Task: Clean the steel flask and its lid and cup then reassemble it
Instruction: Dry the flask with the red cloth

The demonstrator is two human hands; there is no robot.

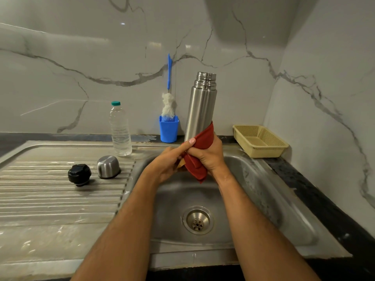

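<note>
The steel flask (200,106) stands upright over the sink basin, its threaded mouth uncovered. My right hand (211,157) grips a red cloth (199,157) wrapped round the flask's lower part. My left hand (172,161) holds the flask's base from the left, thumb pressed on the cloth. The flask's bottom is hidden behind both hands. The black lid (79,174) and the steel cup (108,166), upside down, sit side by side on the ribbed drainboard at the left.
The steel sink (253,191) has a drain (197,221) at its middle. A clear water bottle (120,129), a blue holder (168,129) with a bottle brush (168,104) and a yellow basket (260,140) line the back by the marble wall.
</note>
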